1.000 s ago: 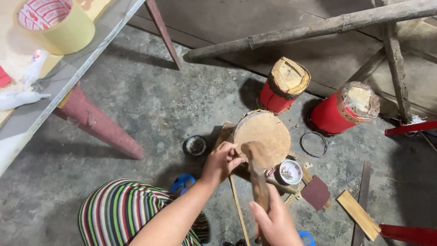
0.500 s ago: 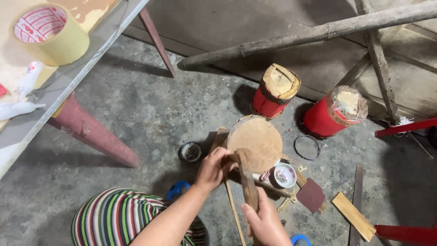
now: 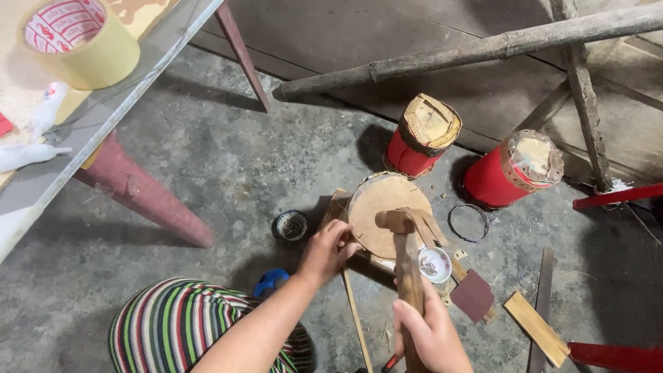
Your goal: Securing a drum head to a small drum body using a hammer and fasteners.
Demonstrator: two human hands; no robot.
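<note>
Your right hand [image 3: 429,331] is wrapped tight around the handle of a wooden hammer [image 3: 406,259] whose head sits over the round drum top [image 3: 384,207] on the floor, while your left hand [image 3: 328,250] has its fingers curled on the near edge of that drum, close to a small tin of nails [image 3: 291,225].

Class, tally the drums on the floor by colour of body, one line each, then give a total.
Red-bodied drums: 2
Tan drum under the left hand and the hammer in the right hand: 1
Total: 3
</note>
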